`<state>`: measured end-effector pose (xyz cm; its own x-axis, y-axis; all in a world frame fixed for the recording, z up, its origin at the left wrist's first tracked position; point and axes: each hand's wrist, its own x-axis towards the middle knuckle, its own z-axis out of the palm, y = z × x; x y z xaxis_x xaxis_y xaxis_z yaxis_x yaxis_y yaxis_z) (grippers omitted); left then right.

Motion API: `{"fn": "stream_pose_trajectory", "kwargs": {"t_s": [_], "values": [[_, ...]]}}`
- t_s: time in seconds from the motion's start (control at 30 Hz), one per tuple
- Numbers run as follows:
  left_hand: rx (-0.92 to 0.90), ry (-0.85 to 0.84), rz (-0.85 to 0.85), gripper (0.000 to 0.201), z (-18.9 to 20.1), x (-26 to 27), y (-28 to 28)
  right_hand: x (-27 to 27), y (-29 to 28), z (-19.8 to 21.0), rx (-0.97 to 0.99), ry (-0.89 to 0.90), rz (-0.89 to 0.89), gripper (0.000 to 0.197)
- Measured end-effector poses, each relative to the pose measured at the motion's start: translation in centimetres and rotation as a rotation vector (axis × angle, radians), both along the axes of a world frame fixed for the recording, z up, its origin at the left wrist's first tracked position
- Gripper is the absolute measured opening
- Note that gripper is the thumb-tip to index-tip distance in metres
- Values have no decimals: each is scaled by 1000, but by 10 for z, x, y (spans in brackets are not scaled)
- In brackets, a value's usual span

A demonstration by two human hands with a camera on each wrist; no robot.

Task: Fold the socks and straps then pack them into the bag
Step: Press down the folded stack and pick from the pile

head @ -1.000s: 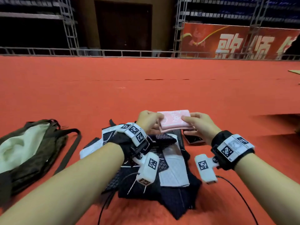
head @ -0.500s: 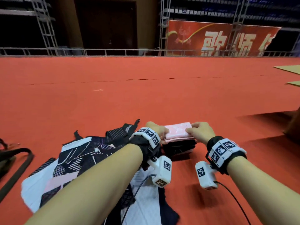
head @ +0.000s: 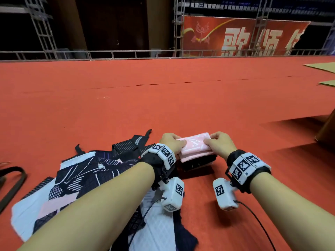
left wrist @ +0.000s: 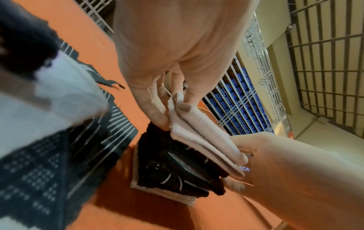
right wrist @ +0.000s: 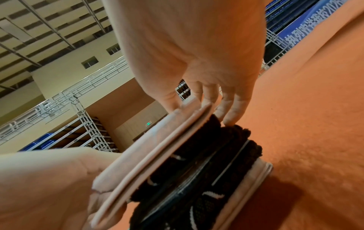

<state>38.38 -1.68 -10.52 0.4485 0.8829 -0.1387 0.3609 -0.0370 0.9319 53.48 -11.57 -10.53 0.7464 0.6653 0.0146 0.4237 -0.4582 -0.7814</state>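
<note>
A folded pink sock [head: 195,147] lies on top of a small stack of folded black socks [head: 197,163] on the red carpet. My left hand [head: 172,142] pinches its left end and my right hand [head: 218,143] pinches its right end. The left wrist view shows the pink sock [left wrist: 199,132] between both hands above the black stack [left wrist: 173,168]. From the right wrist the pink layers [right wrist: 149,149] sit on the black socks [right wrist: 197,171], with a white piece [right wrist: 248,180] at the bottom. A pile of unfolded black, white and pink socks and straps [head: 87,178] lies under my left forearm.
A dark bag strap [head: 12,183] shows at the left edge; the bag itself is out of view. Open red carpet [head: 163,105] stretches ahead to a metal railing [head: 126,53]. Cardboard sheets [head: 324,67] lie far right, and a brown object [head: 328,131] stands at the right edge.
Both hands carried the folded pink sock down to the right onto the black stack. The view swung right, so the green bag left the frame.
</note>
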Motion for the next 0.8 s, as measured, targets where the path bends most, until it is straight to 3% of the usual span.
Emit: {"fn": "stream_pose_trajectory", "kwargs": {"t_s": [0.07, 0.43, 0.67, 0.8], "values": [[26, 23, -27, 15, 2, 1, 0, 1, 0, 3, -22, -39, 24, 18], [22, 208, -79, 32, -15, 16, 4, 16, 0, -17, -126, -176, 65, 19], [-32, 251, -93, 54, -16, 13, -3, 13, 9, -32, -197, -41, 143, 51], [-63, 182, -72, 52, -24, 23, 1, 11, 12, -31, -115, -8, 163, 37]]}}
